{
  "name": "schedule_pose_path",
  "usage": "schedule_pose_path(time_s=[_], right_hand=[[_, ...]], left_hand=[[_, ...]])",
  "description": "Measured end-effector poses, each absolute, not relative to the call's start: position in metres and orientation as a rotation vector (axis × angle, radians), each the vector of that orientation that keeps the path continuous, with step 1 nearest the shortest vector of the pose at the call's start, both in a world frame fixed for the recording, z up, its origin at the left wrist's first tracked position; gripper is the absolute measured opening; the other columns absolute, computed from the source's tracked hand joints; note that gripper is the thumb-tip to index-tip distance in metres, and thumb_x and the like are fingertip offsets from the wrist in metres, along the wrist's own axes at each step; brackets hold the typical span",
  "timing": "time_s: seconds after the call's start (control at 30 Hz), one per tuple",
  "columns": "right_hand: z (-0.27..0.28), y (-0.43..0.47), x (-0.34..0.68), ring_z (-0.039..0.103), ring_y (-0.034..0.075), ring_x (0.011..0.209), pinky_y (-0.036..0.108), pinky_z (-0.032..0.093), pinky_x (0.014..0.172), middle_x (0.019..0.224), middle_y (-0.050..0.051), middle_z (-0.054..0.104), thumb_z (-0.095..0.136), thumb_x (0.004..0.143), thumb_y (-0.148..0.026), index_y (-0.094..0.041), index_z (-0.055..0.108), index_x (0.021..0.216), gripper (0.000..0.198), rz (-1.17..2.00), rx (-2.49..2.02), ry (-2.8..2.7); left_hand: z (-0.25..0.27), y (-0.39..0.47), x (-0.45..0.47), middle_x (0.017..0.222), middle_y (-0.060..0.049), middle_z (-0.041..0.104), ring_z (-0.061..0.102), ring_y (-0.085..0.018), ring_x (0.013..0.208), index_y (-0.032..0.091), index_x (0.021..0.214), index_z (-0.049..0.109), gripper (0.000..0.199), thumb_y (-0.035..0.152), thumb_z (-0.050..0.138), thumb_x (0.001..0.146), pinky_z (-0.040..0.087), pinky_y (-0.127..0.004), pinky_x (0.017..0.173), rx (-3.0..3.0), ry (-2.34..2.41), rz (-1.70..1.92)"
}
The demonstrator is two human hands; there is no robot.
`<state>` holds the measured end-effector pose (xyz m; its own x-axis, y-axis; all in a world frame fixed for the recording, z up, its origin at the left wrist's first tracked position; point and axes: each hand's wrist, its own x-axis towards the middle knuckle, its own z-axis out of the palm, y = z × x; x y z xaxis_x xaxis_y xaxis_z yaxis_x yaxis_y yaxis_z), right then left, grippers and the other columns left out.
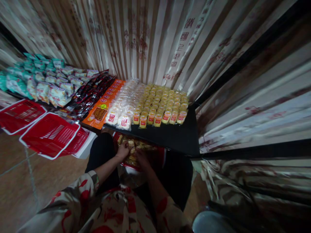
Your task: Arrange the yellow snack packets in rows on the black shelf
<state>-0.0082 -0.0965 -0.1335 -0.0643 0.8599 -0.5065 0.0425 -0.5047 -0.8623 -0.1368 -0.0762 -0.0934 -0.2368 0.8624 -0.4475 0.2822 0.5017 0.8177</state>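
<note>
Both hands down in red basket [162,154]: left hand [123,150] pinching snack packets [132,146], right hand [143,159] grip unclear; yellow packs [160,103] rowed on desk [179,137] above.

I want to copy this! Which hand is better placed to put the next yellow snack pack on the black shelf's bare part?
Probably the right hand. Both hands are down in the red basket of yellow snack packs, but the right one sits nearer the bare end of the black shelf. The left hand is under the filled rows.
</note>
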Motion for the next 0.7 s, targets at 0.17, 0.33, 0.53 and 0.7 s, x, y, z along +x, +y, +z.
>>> schedule_pose_path(time_s=[0.17,0.33,0.53,0.7], right_hand=[[-0.107,-0.102,-0.004,0.064,0.016,0.066,0.030,0.052,0.064,0.076,0.003,0.067,0.058,0.067,-0.043,-0.020,0.062,0.099,0.039,1.717,-1.513,-0.796],[-0.073,-0.104,0.013,0.061,0.015,0.060,0.027,0.049,0.057,0.072,0.001,0.067,0.063,0.062,-0.042,-0.021,0.065,0.091,0.036,1.697,-1.468,-0.769],[-0.038,-0.110,0.041,0.061,0.018,0.067,0.027,0.046,0.056,0.070,0.001,0.067,0.069,0.055,-0.044,-0.020,0.066,0.081,0.035,1.613,-1.438,-0.808],[-0.003,-0.114,0.061,0.060,0.016,0.069,0.022,0.043,0.053,0.076,0.002,0.067,0.066,0.061,-0.051,-0.019,0.066,0.091,0.044,1.546,-1.436,-0.805]], left_hand=[[-0.080,-0.085,-0.127,0.058,0.005,0.046,0.047,-0.007,0.048,0.016,0.076,0.053,0.005,0.015,0.055,0.072,0.040,-0.018,0.047,0.813,1.633,0.855],[-0.057,-0.092,-0.123,0.057,0.008,0.043,0.045,-0.006,0.044,0.016,0.096,0.053,0.033,0.019,0.066,0.065,0.039,-0.017,0.043,0.693,1.471,0.942],[-0.029,-0.100,-0.114,0.060,0.004,0.056,0.059,-0.011,0.054,0.015,0.105,0.052,0.049,0.019,0.072,0.062,0.035,-0.015,0.042,0.647,1.285,0.872],[-0.006,-0.097,-0.099,0.074,0.000,0.063,0.062,-0.010,0.062,0.018,0.097,0.051,0.041,0.005,0.067,0.061,0.043,-0.015,0.050,0.475,1.118,0.876]])
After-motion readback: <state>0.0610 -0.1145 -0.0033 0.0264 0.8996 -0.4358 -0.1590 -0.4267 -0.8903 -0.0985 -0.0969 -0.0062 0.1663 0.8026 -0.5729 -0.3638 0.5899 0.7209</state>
